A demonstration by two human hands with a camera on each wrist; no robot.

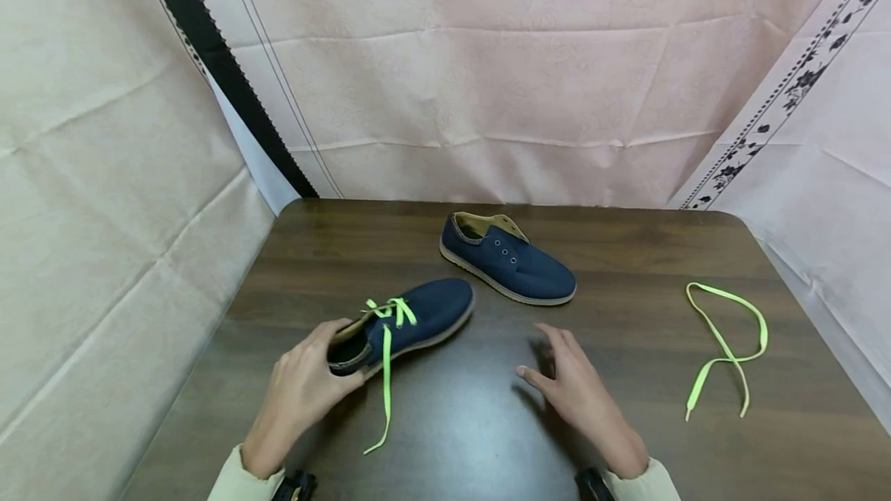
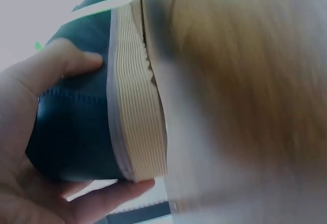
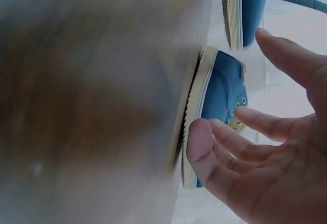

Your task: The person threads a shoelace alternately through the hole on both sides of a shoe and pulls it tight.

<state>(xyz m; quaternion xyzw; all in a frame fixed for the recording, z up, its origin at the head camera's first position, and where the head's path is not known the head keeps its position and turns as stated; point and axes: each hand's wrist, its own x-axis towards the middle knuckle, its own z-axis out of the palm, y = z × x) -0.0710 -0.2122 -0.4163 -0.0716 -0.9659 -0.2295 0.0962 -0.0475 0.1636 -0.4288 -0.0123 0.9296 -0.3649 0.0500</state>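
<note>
My left hand (image 1: 306, 373) grips the heel of a navy canvas shoe (image 1: 438, 308), thumb on one side and fingers round the other. A lime-green lace (image 1: 387, 377) is threaded through that shoe, with one long end hanging down onto the table; the left wrist view shows the ribbed cream sole (image 2: 138, 96) at the heel. To the right, my right hand (image 1: 574, 385) hovers over the table with fingers apart and nothing in them. Behind both hands sits a second navy shoe (image 1: 536, 273), without a lace, its eyelets bare and its toe pointing right.
A loose lime-green lace (image 1: 727, 358) lies in a crossed loop on the right side of the dark wooden table (image 1: 626, 253). Pale cloth (image 1: 487, 99) hangs behind the table's far edge and along both sides.
</note>
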